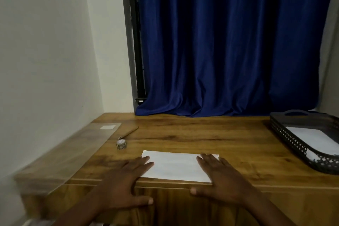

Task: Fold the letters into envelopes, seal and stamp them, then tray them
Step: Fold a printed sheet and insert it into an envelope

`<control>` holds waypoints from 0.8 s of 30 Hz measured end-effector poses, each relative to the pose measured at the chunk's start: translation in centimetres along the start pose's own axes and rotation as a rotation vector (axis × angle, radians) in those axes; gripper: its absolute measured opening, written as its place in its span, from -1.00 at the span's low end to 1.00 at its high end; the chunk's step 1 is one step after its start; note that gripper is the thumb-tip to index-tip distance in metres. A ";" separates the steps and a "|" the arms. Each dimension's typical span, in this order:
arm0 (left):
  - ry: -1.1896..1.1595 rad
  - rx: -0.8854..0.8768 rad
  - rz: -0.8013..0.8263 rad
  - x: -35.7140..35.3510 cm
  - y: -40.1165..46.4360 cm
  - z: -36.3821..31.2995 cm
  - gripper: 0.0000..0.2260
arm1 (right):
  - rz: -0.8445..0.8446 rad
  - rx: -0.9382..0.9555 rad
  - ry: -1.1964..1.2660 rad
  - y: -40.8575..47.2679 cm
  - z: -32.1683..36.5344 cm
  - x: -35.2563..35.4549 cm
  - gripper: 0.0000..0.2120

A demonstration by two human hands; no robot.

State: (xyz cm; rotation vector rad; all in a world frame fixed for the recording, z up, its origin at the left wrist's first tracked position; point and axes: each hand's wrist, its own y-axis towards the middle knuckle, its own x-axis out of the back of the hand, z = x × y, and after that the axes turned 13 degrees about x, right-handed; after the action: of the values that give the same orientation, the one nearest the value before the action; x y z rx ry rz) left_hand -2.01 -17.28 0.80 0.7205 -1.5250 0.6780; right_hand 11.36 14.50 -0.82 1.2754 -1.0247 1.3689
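Note:
A white folded sheet of paper (175, 166) lies flat at the front edge of the wooden desk (201, 134). My left hand (126, 180) rests palm down on its left end, fingers spread. My right hand (220, 176) lies flat on its right end, fingers apart. Neither hand grips anything. A small roll of stamps (121, 144) stands left of the paper, further back. A black perforated tray (293, 139) at the right edge holds white paper (315, 139).
A pen (128, 132) lies behind the roll. A clear plastic sleeve with a white label (108, 127) covers the desk's left side, blurred near the front. A blue curtain (229, 42) hangs behind the desk. A white wall closes the left.

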 end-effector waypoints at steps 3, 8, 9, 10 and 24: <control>-0.048 -0.035 -0.110 -1.0 -1.5 1.2 -0.28 | -0.070 0.062 -0.042 -1.4 -0.6 -0.4 -0.07; -0.395 -0.095 -0.330 -2.1 -1.5 3.4 -0.64 | -0.430 0.199 0.355 -3.7 -3.0 -1.7 -0.59; -0.481 -0.108 -0.362 -2.0 -1.4 3.3 -0.71 | -0.480 0.192 0.469 -3.9 -3.2 -1.7 -0.64; -0.573 -0.108 -0.383 -1.8 -1.2 3.0 -0.75 | -0.527 0.175 0.574 -4.0 -3.2 -1.4 -0.71; -0.912 0.505 -0.521 -0.7 7.3 -0.9 -0.60 | -0.740 -0.447 0.575 3.2 -3.4 1.0 -0.51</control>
State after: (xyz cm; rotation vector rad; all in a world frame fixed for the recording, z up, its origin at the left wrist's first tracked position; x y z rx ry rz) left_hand -7.04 -11.92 0.16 1.9218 -1.8478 0.3247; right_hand 7.64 17.37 -0.10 0.7291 -0.3525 0.7826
